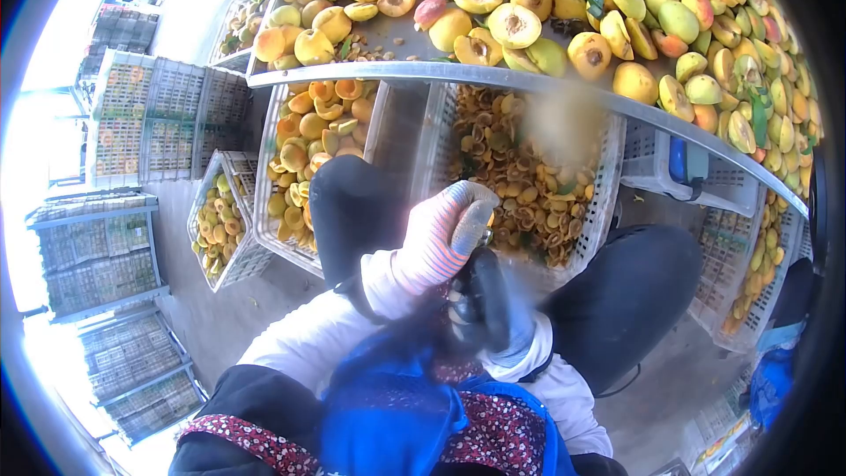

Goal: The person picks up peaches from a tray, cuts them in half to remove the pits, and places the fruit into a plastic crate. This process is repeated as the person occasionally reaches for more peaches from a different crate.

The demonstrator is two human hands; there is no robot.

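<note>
My left hand point(448, 234), in a striped knit glove with grey fingertips, is closed with its thumb on top. What it holds, if anything, is hidden. Just below and touching it, my right hand point(483, 300) wears a dark glove and is curled, partly smeared by motion. A small shiny bit shows between the two hands, too small to name. Both hands are above my lap, in front of a crate of brown pits and scraps point(529, 203). Beyond it, a metal-edged table point(397, 70) bears whole and halved yellow peaches point(515, 26).
A crate of peach halves point(308, 137) stands left of my knee, with a smaller fruit crate point(220, 225) beyond. Stacked crates point(167, 115) line the left side. At right are another fruit crate point(753, 273) and a white plastic stool point(696, 176). A pale blur hangs over the pit crate.
</note>
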